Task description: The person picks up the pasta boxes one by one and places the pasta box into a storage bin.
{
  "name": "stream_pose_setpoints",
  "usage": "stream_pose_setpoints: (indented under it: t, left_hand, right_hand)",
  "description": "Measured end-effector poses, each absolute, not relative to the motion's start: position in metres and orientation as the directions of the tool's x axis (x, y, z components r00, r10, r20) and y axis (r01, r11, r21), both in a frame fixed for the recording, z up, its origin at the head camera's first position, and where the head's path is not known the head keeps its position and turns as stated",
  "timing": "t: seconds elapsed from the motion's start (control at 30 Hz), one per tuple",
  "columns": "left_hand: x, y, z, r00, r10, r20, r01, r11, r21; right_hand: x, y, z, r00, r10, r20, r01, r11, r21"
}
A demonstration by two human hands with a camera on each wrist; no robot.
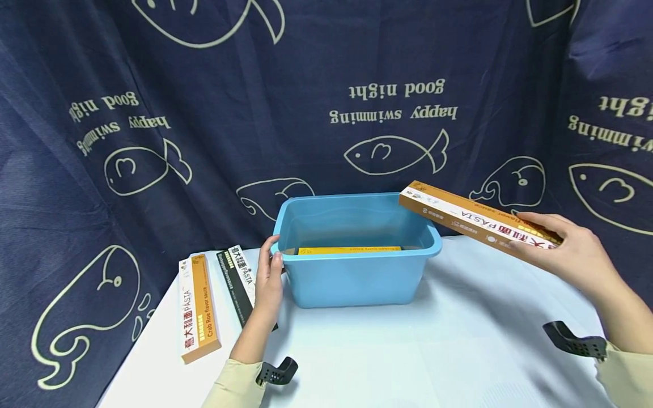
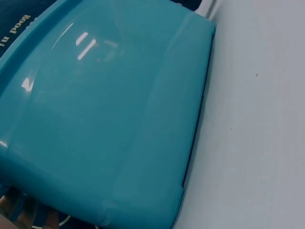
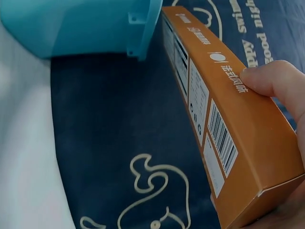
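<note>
A blue plastic bin (image 1: 354, 280) stands on the table with a yellow box (image 1: 352, 250) lying inside it. My left hand (image 1: 268, 283) grips the bin's left rim; in the left wrist view the bin (image 2: 105, 109) fills much of the frame, with fingertips (image 2: 28, 212) at its lower left. My right hand (image 1: 576, 249) holds an orange-brown and white pasta box (image 1: 474, 218) by its right end, the other end tilted up at the bin's right rim. In the right wrist view, the thumb (image 3: 267, 78) presses on the box's orange side (image 3: 238, 114).
Left of the bin, an orange and white Crab Roe pasta box (image 1: 199, 306) lies on the white table (image 1: 357, 362). Between it and the bin is a black and white pasta box (image 1: 237, 283), partly behind the left arm. A dark blue curtain (image 1: 306, 113) hangs behind.
</note>
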State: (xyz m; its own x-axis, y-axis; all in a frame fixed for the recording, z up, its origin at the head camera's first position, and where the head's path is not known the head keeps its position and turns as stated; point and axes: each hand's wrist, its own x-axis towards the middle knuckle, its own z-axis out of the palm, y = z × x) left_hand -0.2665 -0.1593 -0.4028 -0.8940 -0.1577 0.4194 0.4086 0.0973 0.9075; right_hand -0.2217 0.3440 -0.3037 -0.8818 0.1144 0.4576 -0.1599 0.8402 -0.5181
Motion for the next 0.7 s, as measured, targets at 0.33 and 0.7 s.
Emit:
stream_pose_setpoints:
  t: [0.33, 0.7]
  left_hand:
    - [-0.267, -0.160, -0.404, -0.891, -0.149, 0.429, 0.419, 0.099, 0.903]
    - [-0.267, -0.160, -0.403, -0.892, -0.152, 0.427, 0.414, 0.107, 0.904]
  right_hand:
    - [-0.231, 0.316, -0.291, -0.917, 0.018, 0.398, -0.206, 0.835, -0.511]
    - [-0.242, 0.294, -0.282, -0.918, -0.083, 0.388, -0.282, 0.823, -0.492]
